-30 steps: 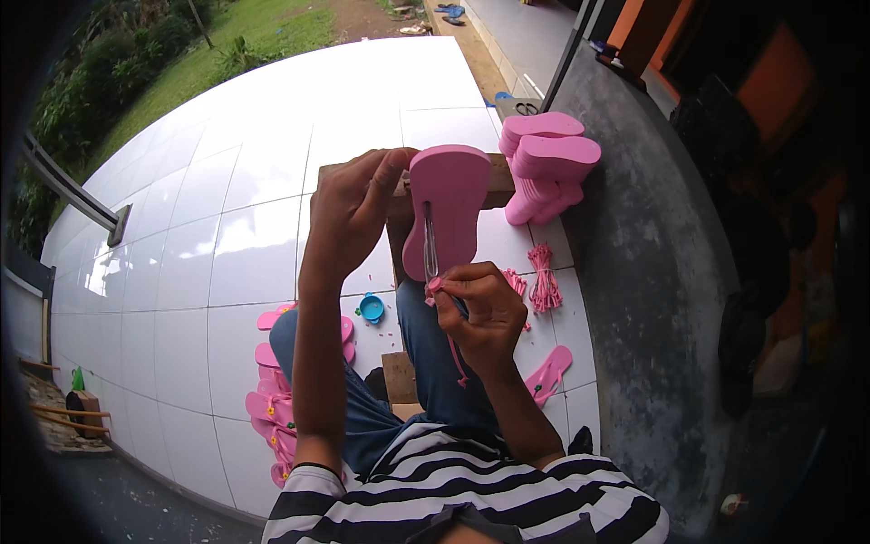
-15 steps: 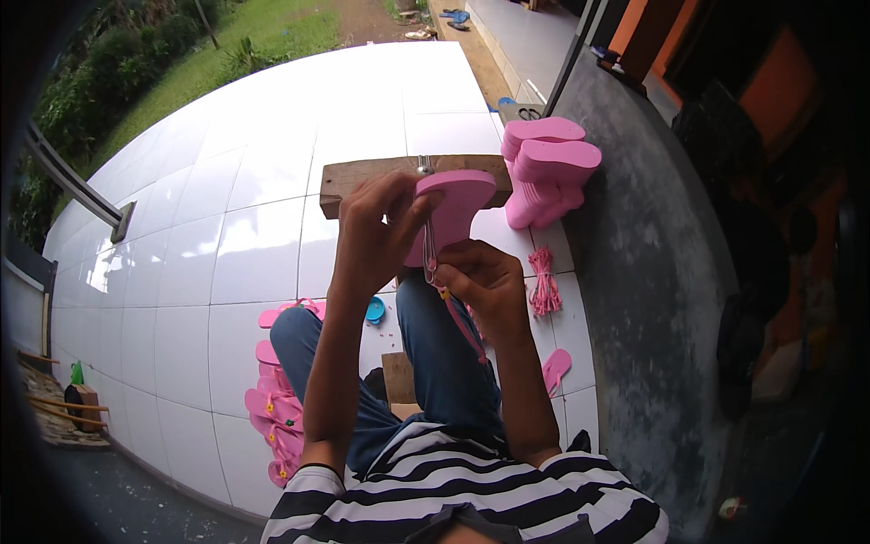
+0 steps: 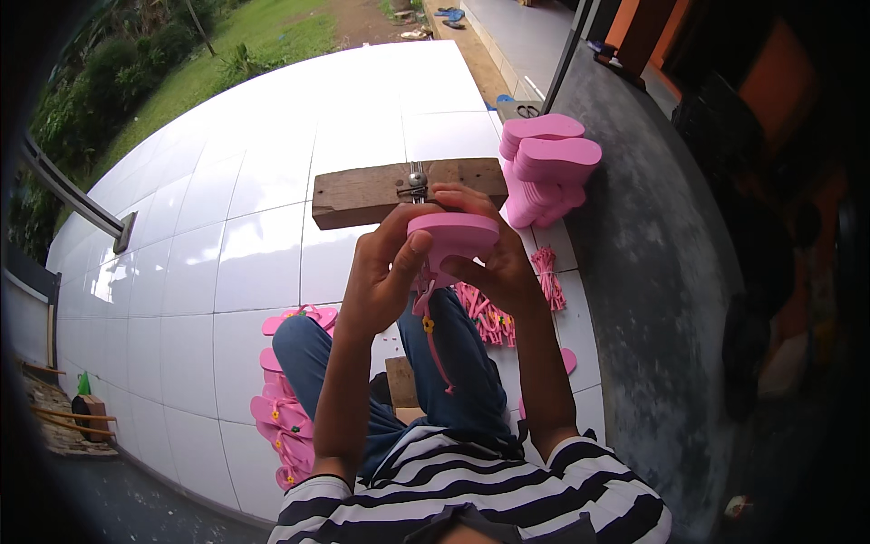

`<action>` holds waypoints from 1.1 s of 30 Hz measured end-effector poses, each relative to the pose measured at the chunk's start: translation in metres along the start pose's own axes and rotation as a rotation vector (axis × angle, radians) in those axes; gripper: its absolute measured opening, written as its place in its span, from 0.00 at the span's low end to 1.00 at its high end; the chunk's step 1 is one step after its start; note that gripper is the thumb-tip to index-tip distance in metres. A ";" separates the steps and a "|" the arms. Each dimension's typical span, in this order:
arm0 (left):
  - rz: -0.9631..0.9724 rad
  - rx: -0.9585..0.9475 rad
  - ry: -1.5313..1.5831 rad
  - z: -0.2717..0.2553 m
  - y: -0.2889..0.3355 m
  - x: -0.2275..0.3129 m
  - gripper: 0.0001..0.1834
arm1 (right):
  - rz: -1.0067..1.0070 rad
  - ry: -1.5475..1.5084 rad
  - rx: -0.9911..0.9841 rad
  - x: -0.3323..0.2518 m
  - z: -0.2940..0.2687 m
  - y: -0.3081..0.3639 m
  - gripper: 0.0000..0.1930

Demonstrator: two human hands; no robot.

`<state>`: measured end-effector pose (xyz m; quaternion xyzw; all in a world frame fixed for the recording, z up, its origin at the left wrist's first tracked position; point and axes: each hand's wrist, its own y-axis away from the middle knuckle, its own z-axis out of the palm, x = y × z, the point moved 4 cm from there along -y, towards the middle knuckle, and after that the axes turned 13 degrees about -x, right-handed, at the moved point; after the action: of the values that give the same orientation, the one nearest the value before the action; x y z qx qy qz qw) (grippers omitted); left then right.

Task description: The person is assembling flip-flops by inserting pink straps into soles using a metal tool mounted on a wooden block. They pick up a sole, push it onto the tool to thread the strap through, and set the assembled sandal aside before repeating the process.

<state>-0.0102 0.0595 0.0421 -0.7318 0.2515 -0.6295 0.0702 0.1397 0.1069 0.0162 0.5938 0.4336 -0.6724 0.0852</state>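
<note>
Between both hands I grip a pink flip-flop sole (image 3: 458,234), its rounded end tilted up toward me. My left hand (image 3: 388,263) wraps its left edge, thumb on the near side. My right hand (image 3: 494,258) clasps the right edge, fingers over the far side and thumb underneath. A pink strap (image 3: 437,354) with a yellow flower hangs below the sole over my thigh. Just beyond my hands lies a wooden block (image 3: 358,195) with a metal rod tool (image 3: 417,179) fixed across it. The rod's near end is hidden behind my hands and the sole.
Stacked pink soles (image 3: 555,163) stand at the right on white tiles. A bundle of pink straps (image 3: 548,276) lies below them, with more straps (image 3: 489,317) beside my knee. Finished pink flip-flops (image 3: 285,417) are piled left of my leg. Scissors (image 3: 527,111) rest at the far right.
Both hands have drawn the sole down toward me, off the block, and tilted it. My right hand has shifted from the strap to the sole's right edge.
</note>
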 end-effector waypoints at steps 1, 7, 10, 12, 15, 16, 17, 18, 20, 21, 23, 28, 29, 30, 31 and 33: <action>0.011 -0.022 0.085 -0.002 -0.006 -0.005 0.25 | 0.019 -0.048 -0.043 0.000 0.004 -0.004 0.34; -0.051 0.028 0.211 0.005 -0.011 -0.009 0.24 | 0.004 -0.205 -0.035 0.003 0.007 -0.016 0.37; -0.034 0.046 0.201 0.017 -0.011 0.006 0.23 | 0.042 -0.210 0.068 0.008 0.020 0.003 0.35; -0.046 0.069 0.222 0.020 -0.005 0.005 0.22 | 0.046 -0.244 0.127 0.006 0.027 0.010 0.34; -0.031 0.093 0.240 0.028 0.009 0.003 0.23 | 0.038 -0.105 0.135 -0.002 0.032 0.019 0.30; -0.029 0.111 0.221 0.031 0.013 0.002 0.23 | 0.062 -0.101 0.152 -0.003 0.034 0.022 0.29; -0.026 0.128 0.203 0.035 0.016 0.001 0.23 | 0.089 -0.095 0.169 -0.005 0.035 0.024 0.27; -0.025 0.142 0.205 0.037 0.018 0.002 0.23 | 0.115 -0.088 0.186 -0.006 0.036 0.026 0.26; -0.016 0.174 0.213 0.038 0.020 0.005 0.23 | 0.117 -0.038 0.212 -0.008 0.039 0.027 0.24; -0.006 0.176 0.226 0.039 0.020 0.006 0.23 | 0.131 -0.020 0.215 -0.009 0.039 0.027 0.24; -0.017 0.204 0.249 0.039 0.021 0.003 0.24 | 0.143 0.003 0.228 -0.009 0.040 0.027 0.23; -0.059 0.176 0.243 0.040 0.021 0.001 0.28 | 0.215 0.045 0.281 -0.016 0.043 0.032 0.22; -0.073 0.218 0.231 0.036 0.026 0.000 0.28 | 0.268 0.007 0.296 -0.017 0.050 0.030 0.22; -0.091 0.235 0.241 0.036 0.025 -0.003 0.28 | 0.311 -0.021 0.325 -0.015 0.049 0.028 0.22; -0.111 0.253 0.251 0.040 0.029 -0.005 0.28 | 0.298 -0.043 0.326 -0.013 0.050 0.031 0.21; -0.100 0.252 0.255 0.041 0.029 0.005 0.27 | 0.325 -0.050 0.315 -0.025 0.052 0.032 0.22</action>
<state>0.0216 0.0229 0.0265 -0.6429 0.1411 -0.7465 0.0975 0.1290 0.0414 0.0180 0.6449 0.2196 -0.7238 0.1093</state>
